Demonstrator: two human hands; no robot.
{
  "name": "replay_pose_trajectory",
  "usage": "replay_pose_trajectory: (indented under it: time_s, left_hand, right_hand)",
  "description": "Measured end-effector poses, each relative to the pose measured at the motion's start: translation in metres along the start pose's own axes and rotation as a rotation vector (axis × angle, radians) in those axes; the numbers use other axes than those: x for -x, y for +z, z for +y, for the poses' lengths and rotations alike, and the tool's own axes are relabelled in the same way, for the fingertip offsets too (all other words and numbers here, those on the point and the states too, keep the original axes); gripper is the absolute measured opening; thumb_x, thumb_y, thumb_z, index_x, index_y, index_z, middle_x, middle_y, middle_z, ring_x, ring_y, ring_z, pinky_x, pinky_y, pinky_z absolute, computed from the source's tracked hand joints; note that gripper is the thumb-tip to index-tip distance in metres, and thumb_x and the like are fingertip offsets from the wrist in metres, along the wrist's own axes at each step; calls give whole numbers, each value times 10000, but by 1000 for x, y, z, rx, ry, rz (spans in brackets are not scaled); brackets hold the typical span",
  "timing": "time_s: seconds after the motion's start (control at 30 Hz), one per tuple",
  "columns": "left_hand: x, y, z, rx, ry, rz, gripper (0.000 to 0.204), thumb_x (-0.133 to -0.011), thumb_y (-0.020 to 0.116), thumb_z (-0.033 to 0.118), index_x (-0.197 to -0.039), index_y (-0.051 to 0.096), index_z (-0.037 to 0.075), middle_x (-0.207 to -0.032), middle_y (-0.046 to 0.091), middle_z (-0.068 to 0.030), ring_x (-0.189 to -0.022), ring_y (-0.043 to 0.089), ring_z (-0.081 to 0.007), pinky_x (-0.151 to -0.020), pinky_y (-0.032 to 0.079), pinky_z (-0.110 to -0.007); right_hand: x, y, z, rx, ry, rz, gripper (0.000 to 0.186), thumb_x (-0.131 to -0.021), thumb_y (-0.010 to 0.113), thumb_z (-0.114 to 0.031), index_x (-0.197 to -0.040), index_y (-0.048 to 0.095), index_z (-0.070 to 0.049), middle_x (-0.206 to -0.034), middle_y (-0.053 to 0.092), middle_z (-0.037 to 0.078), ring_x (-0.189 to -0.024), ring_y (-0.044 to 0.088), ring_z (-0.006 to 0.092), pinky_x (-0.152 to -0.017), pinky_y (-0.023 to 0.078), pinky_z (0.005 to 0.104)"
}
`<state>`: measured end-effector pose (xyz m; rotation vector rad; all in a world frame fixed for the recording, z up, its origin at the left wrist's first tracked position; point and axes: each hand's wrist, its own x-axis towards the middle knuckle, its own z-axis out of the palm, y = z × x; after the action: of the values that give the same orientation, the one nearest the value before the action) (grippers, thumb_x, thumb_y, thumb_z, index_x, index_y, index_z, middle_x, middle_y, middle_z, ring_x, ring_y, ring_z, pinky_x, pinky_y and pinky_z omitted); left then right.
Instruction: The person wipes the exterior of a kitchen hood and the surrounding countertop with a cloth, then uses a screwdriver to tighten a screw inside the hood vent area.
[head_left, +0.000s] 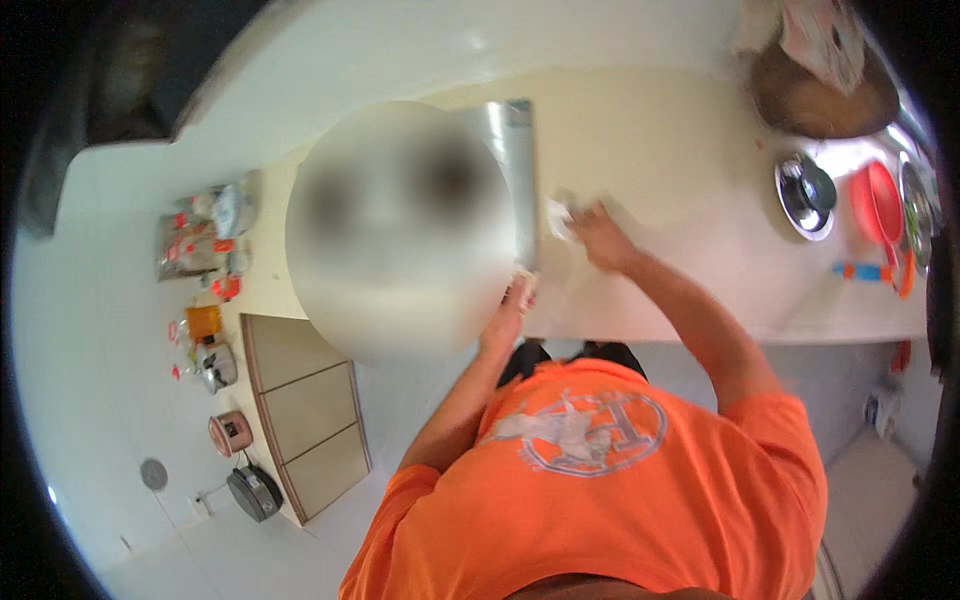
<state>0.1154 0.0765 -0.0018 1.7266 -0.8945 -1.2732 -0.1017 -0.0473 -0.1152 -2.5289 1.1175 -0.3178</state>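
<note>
- Here's the right hand [603,242], fingers drawn together on a white cloth [558,220] over the cream counter [660,180], just right of the steel panel [523,160].
- That cloth looks light, limp, unlikely to break; bunching its middle should give the surest grip, though dampness could make it slippery.
- And at the counter's front edge, the left hand [508,312] curls by a pale piece [529,287]; whether it's gripped, one can't tell. Probably soft, best pinched by a fold.
</note>
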Motion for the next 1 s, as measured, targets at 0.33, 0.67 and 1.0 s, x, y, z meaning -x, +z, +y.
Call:
replay_pose_trajectory:
  time_s: [0.33,0.67,1.0]
  left_hand:
    - [-6,30,25,-122,173,100,269,-892,751,178,-748,664,-32,-611,621,-57,-534,554,-99,-474,444,-284]
    - [-3,33,53,210,14,-307,162,-918,712,88,-865,639,-46,-749,666,-98,-585,608,-127,-515,518,-260]
    - [4,-13,62,277,-198,-340,492,-910,740,355,-1148,580,-45,-882,650,-95,-636,637,-171,-597,563,-296]
  right_hand:
    - [32,-56,-135,-1124,389,440,222,-944,571,-98,-1098,653,40,-808,652,50,-753,556,105,-675,473,282]
    - [48,-75,-138,-1189,548,612,73,-883,638,-32,-854,663,30,-727,627,25,-658,524,72,-563,407,265]
    - [4,-78,-162,-660,573,800,64,-874,627,32,-877,565,14,-765,617,42,-697,559,94,-595,440,268]
